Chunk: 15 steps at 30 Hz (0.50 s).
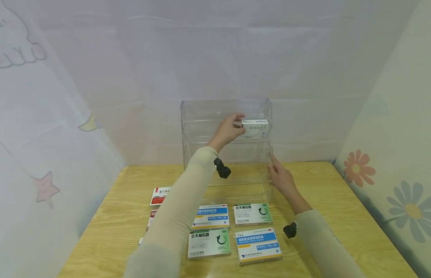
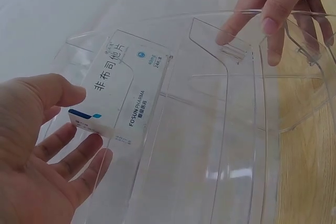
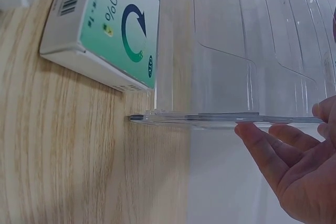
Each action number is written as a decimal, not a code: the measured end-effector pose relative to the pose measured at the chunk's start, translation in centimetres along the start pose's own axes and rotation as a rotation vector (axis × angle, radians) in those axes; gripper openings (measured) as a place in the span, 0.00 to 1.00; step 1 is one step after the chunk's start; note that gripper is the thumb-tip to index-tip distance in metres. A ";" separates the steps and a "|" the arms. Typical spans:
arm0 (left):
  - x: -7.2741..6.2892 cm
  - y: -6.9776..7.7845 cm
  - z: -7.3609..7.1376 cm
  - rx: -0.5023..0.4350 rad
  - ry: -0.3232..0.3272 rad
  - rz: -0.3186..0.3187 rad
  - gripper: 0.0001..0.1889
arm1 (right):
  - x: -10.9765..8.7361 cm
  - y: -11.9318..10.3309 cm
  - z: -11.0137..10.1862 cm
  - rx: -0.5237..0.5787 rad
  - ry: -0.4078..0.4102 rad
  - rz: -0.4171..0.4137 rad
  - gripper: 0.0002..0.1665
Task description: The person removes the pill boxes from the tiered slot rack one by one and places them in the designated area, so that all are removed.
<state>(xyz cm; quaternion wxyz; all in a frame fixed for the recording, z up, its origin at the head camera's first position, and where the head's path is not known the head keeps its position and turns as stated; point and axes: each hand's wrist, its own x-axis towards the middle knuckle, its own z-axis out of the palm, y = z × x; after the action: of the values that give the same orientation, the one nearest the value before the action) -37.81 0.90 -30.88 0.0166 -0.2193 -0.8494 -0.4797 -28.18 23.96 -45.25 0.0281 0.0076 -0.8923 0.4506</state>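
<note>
A clear plastic tiered display rack point(image 1: 229, 158) stands at the back of the table. At its upper right, a white medicine box point(image 1: 256, 130) sits behind a transparent front panel. My left hand point(image 1: 226, 133) holds this box by its left end; in the left wrist view, thumb and fingers meet the box point(image 2: 123, 85) around one corner. My right hand point(image 1: 282, 178) grips the rack's right side. In the right wrist view its fingertips point(image 3: 249, 129) lie against the side panel point(image 3: 210, 119), and the left wrist view shows thumb and fingers around that edge.
In front of the rack lie green-and-white boxes point(image 1: 209, 242) and blue-and-white boxes point(image 1: 258, 246). Red-and-white boxes point(image 1: 159, 196) lie at the left, partly hidden by my left sleeve point(image 1: 173, 216). A fabric backdrop point(image 1: 215, 58) hangs behind the wooden table point(image 1: 340, 200).
</note>
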 end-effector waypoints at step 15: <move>-0.1 1.1 1.7 0.138 0.088 -0.032 0.19 | -0.6 -0.1 0.0 0.009 0.022 -0.004 0.34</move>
<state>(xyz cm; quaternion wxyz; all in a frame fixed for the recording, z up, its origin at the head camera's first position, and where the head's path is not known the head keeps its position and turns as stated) -36.97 2.75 -30.97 0.0612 -0.1827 -0.8824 -0.4292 -27.58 23.84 -45.20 0.0386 0.0044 -0.8899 0.4544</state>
